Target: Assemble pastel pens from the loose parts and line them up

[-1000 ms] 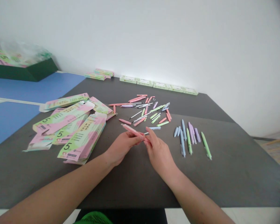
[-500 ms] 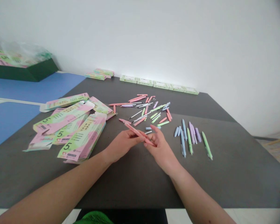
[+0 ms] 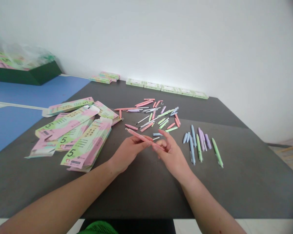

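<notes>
1. Head view: looking forward and down at a dark gray surface. Both bare hands are working just in front of its middle.
2. Left hand is holding a pink pen, its fingers closed around the barrel.
3. Right hand is meeting the pen's far end. Its fingers are partly open, with the end against them. Cannot tell if they are gripping.
4. Pen location: lying at a slant between the hands, above the surface, with its free end pointing toward the loose parts.
5. Handling call: a firm hold on the barrel and a straight pen axis look best here. Working over this bare patch should keep small parts from getting lost in the pile.
6. Nearby: a scatter of loose pen parts is lying ahead of the hands, pink, green and lilac, with thin refills among them. A group of blue, lilac and green pens is lying to the right. Flattened printed cartons marked with a large 5 are lying to the left. Small white-and-green boxes are lining the far edge against the wall. A dark green tray is sitting at far left.
</notes>
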{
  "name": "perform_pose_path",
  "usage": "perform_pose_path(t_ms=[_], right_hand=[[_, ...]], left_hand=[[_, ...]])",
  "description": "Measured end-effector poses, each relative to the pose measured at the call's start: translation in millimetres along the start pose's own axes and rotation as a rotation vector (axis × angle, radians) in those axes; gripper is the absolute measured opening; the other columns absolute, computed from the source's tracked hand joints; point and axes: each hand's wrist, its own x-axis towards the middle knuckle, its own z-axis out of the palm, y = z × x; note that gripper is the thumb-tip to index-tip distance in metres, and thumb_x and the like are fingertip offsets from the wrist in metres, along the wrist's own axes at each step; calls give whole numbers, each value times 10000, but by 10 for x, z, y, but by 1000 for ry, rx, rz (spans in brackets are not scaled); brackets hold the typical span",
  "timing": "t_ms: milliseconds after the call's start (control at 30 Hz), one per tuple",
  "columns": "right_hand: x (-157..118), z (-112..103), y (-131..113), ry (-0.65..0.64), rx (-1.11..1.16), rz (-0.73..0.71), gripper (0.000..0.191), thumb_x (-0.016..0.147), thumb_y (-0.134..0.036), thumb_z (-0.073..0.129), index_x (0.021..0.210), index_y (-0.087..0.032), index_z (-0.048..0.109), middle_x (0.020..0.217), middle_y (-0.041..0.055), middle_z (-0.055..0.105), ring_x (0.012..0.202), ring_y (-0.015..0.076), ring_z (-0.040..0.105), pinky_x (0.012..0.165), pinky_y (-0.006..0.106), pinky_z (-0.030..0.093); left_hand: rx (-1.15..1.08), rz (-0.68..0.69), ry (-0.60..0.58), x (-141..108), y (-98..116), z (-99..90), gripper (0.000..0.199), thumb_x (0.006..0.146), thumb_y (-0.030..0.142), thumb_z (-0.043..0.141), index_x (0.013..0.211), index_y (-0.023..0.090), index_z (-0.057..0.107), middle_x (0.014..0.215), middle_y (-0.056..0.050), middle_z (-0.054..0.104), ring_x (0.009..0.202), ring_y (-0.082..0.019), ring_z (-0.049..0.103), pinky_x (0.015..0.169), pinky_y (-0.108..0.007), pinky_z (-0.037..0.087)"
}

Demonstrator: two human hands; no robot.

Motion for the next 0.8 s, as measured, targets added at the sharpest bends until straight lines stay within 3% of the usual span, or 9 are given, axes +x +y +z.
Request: perform_pose_path(t_ms=[133, 333, 500, 633, 800], right_hand=[[-22, -18, -22, -98, 104, 139, 462, 891, -434, 422, 1289, -200, 411, 508, -68, 502, 373, 64, 327, 377, 187, 217], [1, -12, -24, -28, 1, 31, 594, 756, -347, 646, 1281, -214, 403, 657, -58, 562, 476, 63, 438, 449, 184, 340], [-23, -16, -38, -125, 83, 131, 464, 891, -465, 401, 1262, -191, 451, 483, -69, 490, 373, 79, 375, 365, 188, 272], [-7, -17, -29, 2, -55, -5, 554, 787, -390, 610, 1272, -197, 426, 645, -46, 570, 493, 79, 482, 479, 202, 394], [-27, -6, -78, -129, 79, 108, 465, 861, -405, 496, 1274, -198, 438, 521, -65, 521, 392, 71, 395, 378, 180, 294]], left_hand=[[-6, 0, -54, -7, -16, -4, 212, 727, 336, 660, 834, 158, 704, 757, -21, 694, 756, -162, 581, 729, -262, 387], [7, -12, 27, 3, -7, -12, 211, 711, 336, 674, 827, 164, 711, 740, -17, 693, 731, -160, 575, 702, -260, 384], [-21, -6, -45, -2, -1, -23, 211, 735, 334, 656, 845, 162, 710, 811, -29, 702, 806, -169, 582, 750, -263, 386], [0, 10, -32, -1, 0, -19, 188, 718, 327, 678, 821, 173, 708, 764, -8, 696, 780, -163, 585, 771, -267, 389], [-76, 25, -184, -25, 20, -4, 184, 766, 311, 631, 823, 149, 698, 750, -29, 697, 794, -177, 599, 827, -298, 387]])
